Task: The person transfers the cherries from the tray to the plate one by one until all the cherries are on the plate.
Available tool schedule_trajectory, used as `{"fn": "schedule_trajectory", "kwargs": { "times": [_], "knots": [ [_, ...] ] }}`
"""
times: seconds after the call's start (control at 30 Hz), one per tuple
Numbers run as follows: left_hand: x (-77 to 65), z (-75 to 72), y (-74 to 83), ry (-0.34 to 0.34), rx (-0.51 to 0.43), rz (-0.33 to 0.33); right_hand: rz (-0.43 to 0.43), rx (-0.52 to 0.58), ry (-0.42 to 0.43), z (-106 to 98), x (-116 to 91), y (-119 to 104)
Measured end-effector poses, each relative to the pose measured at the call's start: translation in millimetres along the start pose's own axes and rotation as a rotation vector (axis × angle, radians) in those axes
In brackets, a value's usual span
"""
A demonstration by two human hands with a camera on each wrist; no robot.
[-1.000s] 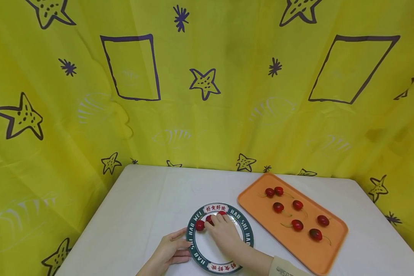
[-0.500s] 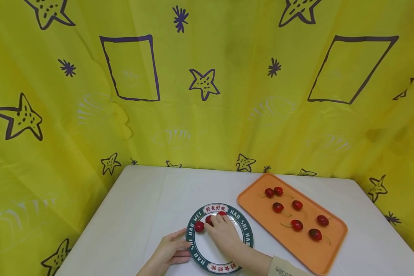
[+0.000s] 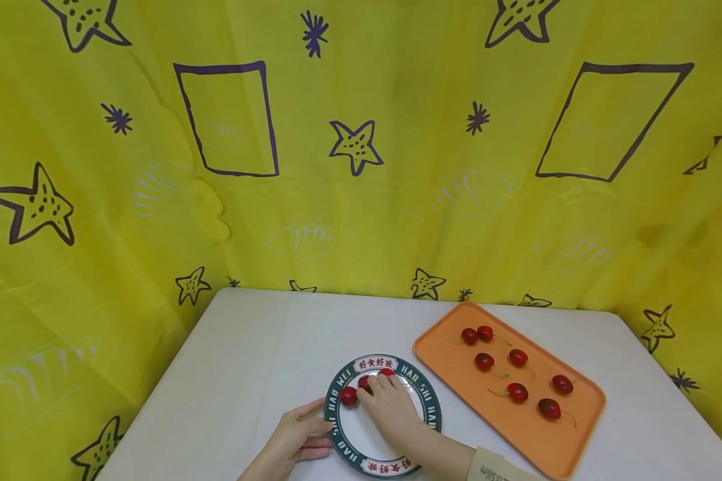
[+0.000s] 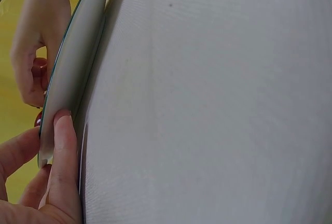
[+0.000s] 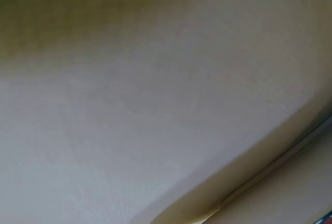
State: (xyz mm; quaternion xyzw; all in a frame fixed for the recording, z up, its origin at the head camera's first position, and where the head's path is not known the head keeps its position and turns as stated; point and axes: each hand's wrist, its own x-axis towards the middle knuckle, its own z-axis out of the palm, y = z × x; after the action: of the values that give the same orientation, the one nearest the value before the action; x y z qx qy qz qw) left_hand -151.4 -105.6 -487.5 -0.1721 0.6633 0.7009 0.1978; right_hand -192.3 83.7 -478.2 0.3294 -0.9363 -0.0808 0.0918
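A round white plate (image 3: 373,437) with a green lettered rim rests on the table. My left hand (image 3: 297,434) grips its left edge; in the left wrist view a finger (image 4: 65,146) lies against the plate's underside. My right hand (image 3: 392,409) reaches over the plate with curled fingers at the cherries near its far side. One cherry (image 4: 40,67) shows between the right hand's fingers in the left wrist view. On the plate, a red cherry (image 3: 348,396) sits left of that hand, and two more cherries are partly hidden by its fingers. The right wrist view shows no fingers.
To the right, an orange tray (image 3: 487,401) lies at an angle with several stemmed cherries (image 3: 518,392) spread over it. The white table (image 3: 247,354) carries both. A yellow patterned curtain (image 3: 409,220) hangs behind and beside the table.
The leftmost cherry on the plate has shifted very slightly toward the near side. Both hands, the plate and the tray stay where they were.
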Motion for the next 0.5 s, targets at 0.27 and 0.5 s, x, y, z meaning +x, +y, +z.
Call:
{"fn": "schedule_trajectory", "kwargs": {
  "times": [0.27,0.5],
  "knots": [
    [1.2,-1.5,-1.9,-0.014,-0.003,0.017,0.056,0.019,0.044,-7.6,-1.0,5.1],
    [0.9,-1.1,-1.7,-0.012,-0.005,0.011,0.113,0.065,0.159,-15.3,-11.6,19.1]
  ]
}}
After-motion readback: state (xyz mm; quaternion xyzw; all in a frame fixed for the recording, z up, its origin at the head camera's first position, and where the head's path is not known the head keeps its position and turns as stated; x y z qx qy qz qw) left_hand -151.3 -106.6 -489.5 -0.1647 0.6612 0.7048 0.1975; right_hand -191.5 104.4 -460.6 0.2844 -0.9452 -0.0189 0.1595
